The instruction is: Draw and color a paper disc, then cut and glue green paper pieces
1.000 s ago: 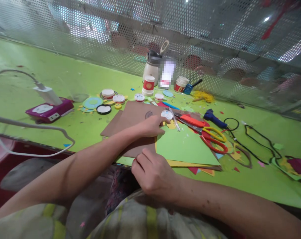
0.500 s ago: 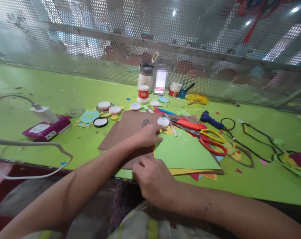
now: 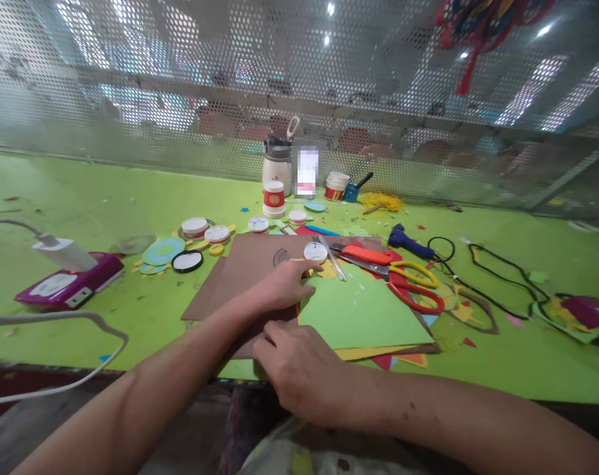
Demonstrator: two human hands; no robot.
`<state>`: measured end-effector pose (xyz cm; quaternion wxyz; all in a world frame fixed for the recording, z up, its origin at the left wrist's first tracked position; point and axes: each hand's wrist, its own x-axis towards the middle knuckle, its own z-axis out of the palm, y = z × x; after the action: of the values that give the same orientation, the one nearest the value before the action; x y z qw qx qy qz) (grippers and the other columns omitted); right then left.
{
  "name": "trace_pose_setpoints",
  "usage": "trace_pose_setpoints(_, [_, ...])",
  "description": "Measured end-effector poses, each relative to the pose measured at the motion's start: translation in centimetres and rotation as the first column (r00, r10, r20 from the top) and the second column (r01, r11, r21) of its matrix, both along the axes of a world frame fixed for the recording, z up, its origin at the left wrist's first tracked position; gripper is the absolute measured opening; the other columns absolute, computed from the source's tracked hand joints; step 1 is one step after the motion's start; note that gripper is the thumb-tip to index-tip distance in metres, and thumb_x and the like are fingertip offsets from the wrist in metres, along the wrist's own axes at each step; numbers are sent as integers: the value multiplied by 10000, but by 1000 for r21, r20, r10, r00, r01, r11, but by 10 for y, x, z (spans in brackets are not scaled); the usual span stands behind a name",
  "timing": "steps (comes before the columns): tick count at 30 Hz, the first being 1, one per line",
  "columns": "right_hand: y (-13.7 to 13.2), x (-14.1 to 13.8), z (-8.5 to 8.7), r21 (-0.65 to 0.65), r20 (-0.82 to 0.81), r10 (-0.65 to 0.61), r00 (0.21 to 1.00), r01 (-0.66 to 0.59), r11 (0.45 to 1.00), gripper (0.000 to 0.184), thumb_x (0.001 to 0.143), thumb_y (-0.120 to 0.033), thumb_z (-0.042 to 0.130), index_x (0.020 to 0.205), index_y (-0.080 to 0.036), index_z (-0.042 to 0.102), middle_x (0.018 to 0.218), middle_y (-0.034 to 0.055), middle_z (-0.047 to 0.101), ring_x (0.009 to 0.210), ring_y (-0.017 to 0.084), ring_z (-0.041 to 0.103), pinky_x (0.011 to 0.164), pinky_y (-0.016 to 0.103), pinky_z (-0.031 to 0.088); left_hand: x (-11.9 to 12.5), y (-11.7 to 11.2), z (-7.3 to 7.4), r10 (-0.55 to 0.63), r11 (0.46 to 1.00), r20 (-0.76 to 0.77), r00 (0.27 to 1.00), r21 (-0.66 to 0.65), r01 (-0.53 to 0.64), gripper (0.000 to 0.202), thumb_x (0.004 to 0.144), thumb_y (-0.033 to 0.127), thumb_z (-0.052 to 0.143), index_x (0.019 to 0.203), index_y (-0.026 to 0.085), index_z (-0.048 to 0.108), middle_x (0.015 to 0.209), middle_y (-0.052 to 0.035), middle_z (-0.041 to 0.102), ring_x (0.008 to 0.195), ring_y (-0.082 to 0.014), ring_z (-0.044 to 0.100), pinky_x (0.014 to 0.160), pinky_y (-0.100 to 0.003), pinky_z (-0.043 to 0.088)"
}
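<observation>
My left hand [image 3: 283,285] lies over the brown card [image 3: 245,264] with its fingers stretched out. Its index finger reaches just in front of a round white lid [image 3: 315,252] with blue marks, and the thumb is near the left edge of a light green sheet [image 3: 363,313]. Close to the table's front edge rests my right hand [image 3: 299,369], fingers curled under; nothing shows in it, though its palm side is hidden. Scissors [image 3: 401,277] with yellow and red handles, an orange-red cutter [image 3: 365,254] and a clear stick [image 3: 335,260] lie beyond the green sheet.
To the left stand a purple power socket [image 3: 72,280] with a white plug and a looping cable [image 3: 101,320]. A thermos [image 3: 276,168], a red-white tub [image 3: 274,198] and a phone [image 3: 307,171] are at the back. A blue glue gun [image 3: 409,241] trails its black cord rightward.
The view has tilted up and turned slightly right, so the table items appear lower and further left. Both hands keep nearly the same place on the papers.
</observation>
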<state>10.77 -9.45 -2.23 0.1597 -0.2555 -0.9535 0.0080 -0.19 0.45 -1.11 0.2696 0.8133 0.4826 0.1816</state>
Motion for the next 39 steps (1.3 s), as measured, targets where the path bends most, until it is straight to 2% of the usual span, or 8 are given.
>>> trace_pose_setpoints(6, [5,5,1,115,38,109,993,-113,987,82,878,-96,521,871,-140,590,803,95,581,708,233,488,538,327,316,-1,1,-1,17,1000,5,1000,-9,-17,512,720,204,627,1228,154,658,893,-58,677,770,-201,604,769,-314,472])
trace_pose_setpoints(13, [7,20,14,-18,-31,137,990,-137,990,103,857,-84,531,837,-130,620,852,93,587,782,212,500,642,310,435,-3,6,-5,19,999,73,997,-37,-17,542,699,226,626,1235,154,658,785,-12,611,687,-177,532,692,-300,428])
trace_pose_setpoints(19, [24,86,22,-98,-248,-92,964,70,993,185,956,-132,464,945,-121,648,973,126,626,914,210,567,811,322,506,-5,12,-8,42,991,247,968,-133,-9,540,687,246,653,1220,159,667,671,42,524,626,-154,480,627,-279,380])
trace_pose_setpoints(22, [36,127,20,-93,-189,-234,954,220,971,161,931,-187,548,1007,-116,671,994,151,647,939,258,596,819,402,526,-3,11,-6,94,972,358,929,-237,-7,530,677,273,687,1194,159,676,682,34,558,619,-155,511,603,-272,389])
trace_pose_setpoints(26, [47,157,23,-185,-50,-246,968,234,955,332,889,-319,655,1151,-117,661,1130,180,648,1082,315,587,912,476,506,3,2,0,216,920,507,834,-392,0,535,692,297,706,1201,141,659,714,-2,614,638,-177,594,618,-295,450])
trace_pose_setpoints(31, [61,156,27,-326,13,-200,980,193,925,464,881,-441,651,1237,-146,623,1238,157,615,1182,306,542,999,472,468,12,-5,7,383,846,611,693,-534,3,567,687,318,750,1212,141,630,743,-31,664,695,-212,665,677,-341,520])
trace_pose_setpoints(34, [67,151,20,-311,29,-193,981,192,931,452,876,-450,650,1220,-158,632,1257,155,603,1181,324,523,995,505,466,16,-8,8,465,808,621,631,-589,-17,640,683,322,771,1268,156,571,746,-25,676,727,-226,688,700,-359,545])
trace_pose_setpoints(39, [70,154,-2,-255,-75,-209,975,183,949,399,880,-391,656,1217,-179,629,1280,143,592,1185,325,513,977,512,477,19,-10,9,516,778,600,611,-627,-40,792,718,346,775,1412,207,417,997,-107,722,836,-269,717,762,-425,569])
